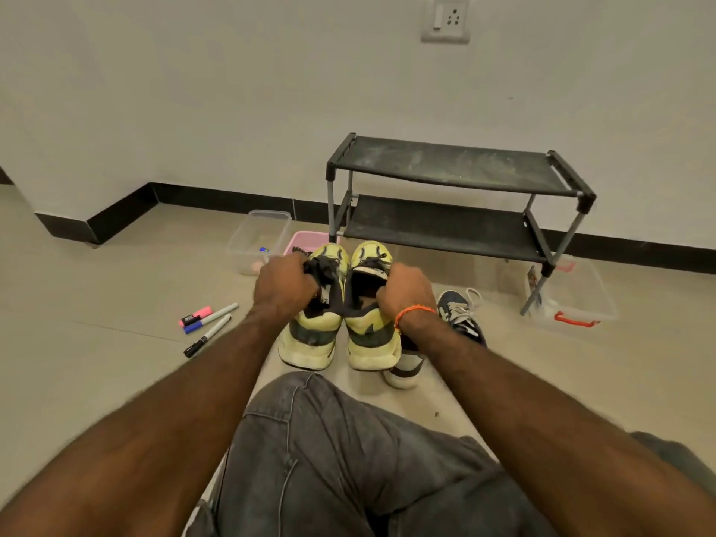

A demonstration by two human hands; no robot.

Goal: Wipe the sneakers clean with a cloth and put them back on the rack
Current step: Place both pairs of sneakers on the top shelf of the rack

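Arms: bare, no sleeves in view.
Right wrist: thin orange thread band (pixel 413 312), at 1 o'clock from the knee.
Legs: faded grey-black jeans (pixel 348 459), stitched seams.

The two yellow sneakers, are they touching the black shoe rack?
Apart. The head view shows the two yellow sneakers gripped in the left hand and right hand, in front of the black shoe rack, on neither shelf.

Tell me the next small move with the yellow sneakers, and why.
Probably carry the yellow sneakers forward onto the rack. The left hand and right hand each grip one by the collar, and both shelves sit bare just ahead.
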